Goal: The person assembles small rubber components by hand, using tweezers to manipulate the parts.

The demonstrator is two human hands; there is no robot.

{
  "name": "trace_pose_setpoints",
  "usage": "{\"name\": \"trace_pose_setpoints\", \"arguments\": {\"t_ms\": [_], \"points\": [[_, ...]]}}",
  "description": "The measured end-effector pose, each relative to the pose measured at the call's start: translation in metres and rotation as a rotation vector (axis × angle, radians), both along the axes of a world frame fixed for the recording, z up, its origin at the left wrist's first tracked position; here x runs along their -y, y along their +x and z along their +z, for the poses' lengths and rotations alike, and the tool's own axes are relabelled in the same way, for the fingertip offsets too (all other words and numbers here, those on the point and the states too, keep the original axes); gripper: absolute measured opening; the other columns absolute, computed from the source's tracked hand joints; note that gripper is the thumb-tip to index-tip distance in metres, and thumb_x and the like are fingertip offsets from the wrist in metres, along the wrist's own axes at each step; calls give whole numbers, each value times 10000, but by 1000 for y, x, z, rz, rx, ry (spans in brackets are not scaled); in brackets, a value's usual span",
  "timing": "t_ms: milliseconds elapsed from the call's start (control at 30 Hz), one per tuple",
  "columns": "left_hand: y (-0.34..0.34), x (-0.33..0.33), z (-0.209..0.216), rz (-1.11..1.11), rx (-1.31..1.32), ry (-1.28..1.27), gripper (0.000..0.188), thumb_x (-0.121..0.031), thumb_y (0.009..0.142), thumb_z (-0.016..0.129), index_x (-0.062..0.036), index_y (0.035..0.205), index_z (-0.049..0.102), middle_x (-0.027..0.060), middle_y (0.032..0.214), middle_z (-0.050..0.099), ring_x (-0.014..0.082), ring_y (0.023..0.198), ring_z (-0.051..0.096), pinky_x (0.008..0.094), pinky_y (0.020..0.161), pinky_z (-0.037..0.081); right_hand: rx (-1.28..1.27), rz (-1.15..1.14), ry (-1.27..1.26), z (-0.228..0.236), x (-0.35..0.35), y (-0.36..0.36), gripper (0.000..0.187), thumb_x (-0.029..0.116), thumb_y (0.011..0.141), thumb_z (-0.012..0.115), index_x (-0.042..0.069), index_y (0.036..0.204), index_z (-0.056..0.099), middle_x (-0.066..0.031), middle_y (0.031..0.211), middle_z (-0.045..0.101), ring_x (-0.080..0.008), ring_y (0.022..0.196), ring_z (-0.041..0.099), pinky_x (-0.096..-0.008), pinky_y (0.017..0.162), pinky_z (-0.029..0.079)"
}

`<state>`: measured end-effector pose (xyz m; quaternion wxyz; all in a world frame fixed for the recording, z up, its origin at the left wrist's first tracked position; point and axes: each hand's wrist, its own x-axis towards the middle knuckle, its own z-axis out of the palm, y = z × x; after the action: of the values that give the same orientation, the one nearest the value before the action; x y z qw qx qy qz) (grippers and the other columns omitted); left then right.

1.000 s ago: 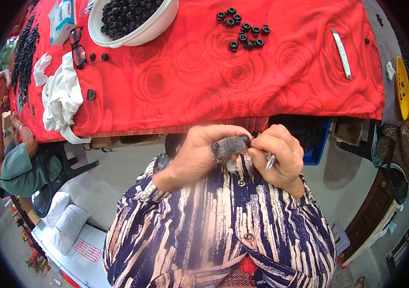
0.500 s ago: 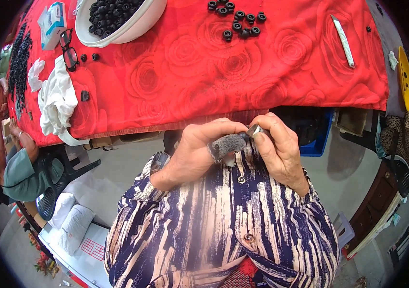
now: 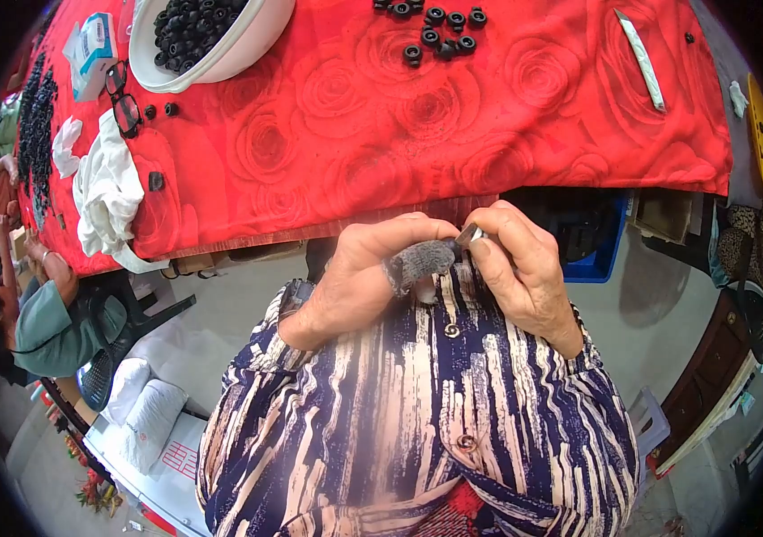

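In front of my chest, above my lap, both hands meet at the fingertips. My left hand [image 3: 350, 277] is closed in a pinch, with a grey knitted finger sleeve [image 3: 424, 265] on its thumb. A small black piece barely shows at its fingertips, mostly hidden by the fingers. Between the thumb and forefinger of my right hand [image 3: 525, 273] is a small metal blade [image 3: 468, 234], touching or very close to that piece. On the red tablecloth [image 3: 328, 170] beyond lie several round black parts [image 3: 431, 37]. A white bowl [image 3: 265, 36] holds many more.
At the left are a white cloth [image 3: 108, 192], glasses [image 3: 124, 103], a tissue pack [image 3: 90, 55] and a heap of black parts [image 3: 37, 143]. A white-wrapped stick-like tool [image 3: 639, 61] lies far right. A blue crate [image 3: 610, 255] stands below the table edge. Another person [image 3: 46, 331] sits left.
The table and its things have shifted slightly up in the picture as the view moved. My hands stay together; the blade's angle has turned a little between the fingertips.
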<state>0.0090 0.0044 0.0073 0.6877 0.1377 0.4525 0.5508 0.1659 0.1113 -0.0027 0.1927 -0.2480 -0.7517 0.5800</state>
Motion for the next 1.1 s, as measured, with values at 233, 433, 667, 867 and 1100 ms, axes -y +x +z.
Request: {"name": "trace_pose_setpoints", "arguments": {"t_ms": [233,433,667,867,1100], "points": [[-2,0,-1,-10,45,-9,196,-20,885,508,31,1054,595,36,906,575,81,700,542,203,612,443,-23,31,-16,-1,-4,0,100,14,825,555,-19,919,559,-129,749,517,-255,644,535,-326,582,425],[-3,-1,2,-35,106,-118,206,-37,888,510,24,1059,606,29,871,599,72,692,541,201,614,442,-65,87,4,-10,-8,2,122,1,799,569,-24,918,563,-129,737,518,-261,632,534,-325,568,417],[-5,3,-9,-71,105,-105,202,-43,886,516,5,1047,629,13,832,611,58,686,536,196,605,437,-78,167,-17,-14,-15,1,119,1,789,579,-26,904,567,-130,703,517,-266,603,535,-332,544,412],[-4,3,-3,-70,64,-117,207,-30,875,523,-12,1045,640,13,812,609,59,678,536,192,601,433,-115,235,31,-11,-20,2,119,-4,785,581,-37,897,564,-138,717,533,-265,607,546,-340,536,416],[-5,-4,-15,160,417,-41,234,-59,879,524,12,1089,598,46,848,595,87,713,528,196,630,439,-163,390,-176,-1,-9,-6,164,51,816,573,-41,951,571,-145,853,599,-269,761,617,-336,681,484]]}}
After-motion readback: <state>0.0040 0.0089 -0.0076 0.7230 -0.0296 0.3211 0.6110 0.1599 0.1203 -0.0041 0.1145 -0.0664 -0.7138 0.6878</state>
